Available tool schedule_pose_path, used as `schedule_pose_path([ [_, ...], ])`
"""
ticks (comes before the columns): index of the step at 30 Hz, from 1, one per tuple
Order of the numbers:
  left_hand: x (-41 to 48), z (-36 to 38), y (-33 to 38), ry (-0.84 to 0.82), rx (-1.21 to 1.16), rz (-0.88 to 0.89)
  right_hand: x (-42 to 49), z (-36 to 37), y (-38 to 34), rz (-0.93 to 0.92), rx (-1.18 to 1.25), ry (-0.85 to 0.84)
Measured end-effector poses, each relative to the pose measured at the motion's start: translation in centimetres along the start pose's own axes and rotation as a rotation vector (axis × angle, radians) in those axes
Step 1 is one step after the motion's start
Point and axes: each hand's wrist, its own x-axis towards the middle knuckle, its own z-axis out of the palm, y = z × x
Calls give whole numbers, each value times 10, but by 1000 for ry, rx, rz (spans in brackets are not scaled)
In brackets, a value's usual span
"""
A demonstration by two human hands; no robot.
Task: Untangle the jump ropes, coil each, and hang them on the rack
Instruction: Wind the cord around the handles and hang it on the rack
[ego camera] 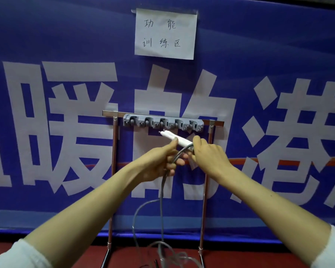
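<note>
Two white jump rope handles (174, 137) lie side by side, tips pointing up-left, just below the grey clip rack (162, 122). My left hand (162, 161) grips the handles and the grey cord (161, 194) beneath them. My right hand (207, 153) holds the handles' lower end where the cord comes out. The cord hangs down from my hands in a loop and joins a tangled pile of ropes (168, 256) on the red floor. The rack's clips hold nothing.
The rack is mounted on a metal frame (114, 171) with two upright legs standing on the red floor. Behind it hangs a blue banner (66, 45) with large white characters and a taped paper sign (165, 33).
</note>
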Motion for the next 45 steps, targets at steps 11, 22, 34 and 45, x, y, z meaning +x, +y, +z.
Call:
schedule_pose_path([
  [11,1,10,-9,191,123,326,-5,-25,2,178,694,-155],
  [22,-3,23,3,206,232,479,-11,-39,-6,304,1656,-189],
  [34,-4,-4,-13,-102,89,442,-22,-49,2,242,1935,-282],
  [45,-13,-24,20,-153,769,696,-41,-38,7,27,1923,-1200],
])
